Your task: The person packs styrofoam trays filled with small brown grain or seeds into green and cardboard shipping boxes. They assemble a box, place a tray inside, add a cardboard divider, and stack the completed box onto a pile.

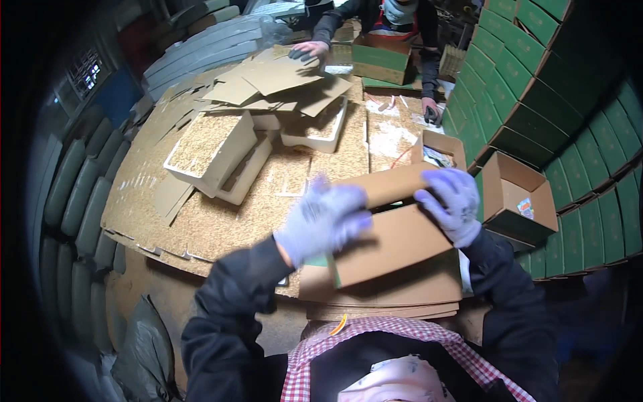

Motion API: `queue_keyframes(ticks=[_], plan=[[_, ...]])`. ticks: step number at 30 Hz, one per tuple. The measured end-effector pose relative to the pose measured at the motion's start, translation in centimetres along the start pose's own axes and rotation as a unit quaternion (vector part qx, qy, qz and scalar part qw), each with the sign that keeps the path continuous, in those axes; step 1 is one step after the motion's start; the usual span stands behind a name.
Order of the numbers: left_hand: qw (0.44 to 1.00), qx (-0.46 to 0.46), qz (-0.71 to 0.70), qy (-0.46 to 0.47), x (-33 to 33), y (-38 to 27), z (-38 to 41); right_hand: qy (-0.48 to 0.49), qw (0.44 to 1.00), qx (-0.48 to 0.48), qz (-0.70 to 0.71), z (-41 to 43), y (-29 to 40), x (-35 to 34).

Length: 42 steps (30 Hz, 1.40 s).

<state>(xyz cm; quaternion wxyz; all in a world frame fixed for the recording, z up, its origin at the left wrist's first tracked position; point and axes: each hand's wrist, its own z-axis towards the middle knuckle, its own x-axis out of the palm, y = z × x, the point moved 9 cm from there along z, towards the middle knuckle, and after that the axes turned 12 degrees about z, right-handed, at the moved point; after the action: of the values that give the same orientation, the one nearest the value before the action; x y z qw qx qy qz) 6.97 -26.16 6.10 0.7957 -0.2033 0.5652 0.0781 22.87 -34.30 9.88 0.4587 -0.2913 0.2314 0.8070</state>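
In front of my chest lies a brown and green cardboard box (392,246) with its large flap folded inward and another flap (397,183) slanting up at the far side. My right hand (452,203), in a pale purple glove, bends over the box's right corner, fingers on the cardboard. My left hand (324,218), gloved alike and blurred, is over the left part of the box; whether its fingers touch the flap cannot be told. Under the box is a stack of flat cardboard sheets (382,306) at the table's near edge.
Grain-like material covers the table (201,231). Foam boxes (226,156), one filled with it, stand at left under loose cardboard sheets (281,75). An open carton (517,196) and stacked green cartons (492,75) are at right. A co-worker's hands (311,50) reach in across the table.
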Motion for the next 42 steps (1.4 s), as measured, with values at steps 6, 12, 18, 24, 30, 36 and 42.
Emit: queue_keyframes(ticks=[6, 12, 18, 24, 30, 36, 42], plan=[[0.840, -0.309, -0.379, -0.235, 7.6, 2.7, -9.8, 0.186, 0.722, 0.517, 0.421, -9.1, -4.1, 3.6], [0.771, -0.284, -0.556, -0.127, 5.3, 6.8, -6.9, 0.239, 0.890, 0.340, 0.185, -23.0, -10.8, 5.7], [0.860, -0.305, -0.329, -0.243, 6.8, 4.3, -7.5, 0.159, 0.787, 0.340, 0.489, 9.8, -7.2, 13.1], [0.840, -0.321, -0.371, -0.232, 8.1, 4.6, -7.3, 0.306, 0.561, 0.487, 0.595, 18.9, -1.0, 40.8], [0.833, -0.368, -0.358, -0.205, 11.0, 5.4, -8.1, 0.235, 0.565, 0.487, 0.624, 21.5, 1.9, 45.4], [0.838, -0.323, -0.338, -0.280, 8.3, 4.8, -7.9, 0.285, 0.458, 0.465, 0.702, 18.4, 6.5, 35.9], [0.766, -0.313, -0.463, -0.317, 9.9, 6.7, -7.8, 0.175, 0.799, 0.222, 0.531, 15.5, 2.9, 13.8]])
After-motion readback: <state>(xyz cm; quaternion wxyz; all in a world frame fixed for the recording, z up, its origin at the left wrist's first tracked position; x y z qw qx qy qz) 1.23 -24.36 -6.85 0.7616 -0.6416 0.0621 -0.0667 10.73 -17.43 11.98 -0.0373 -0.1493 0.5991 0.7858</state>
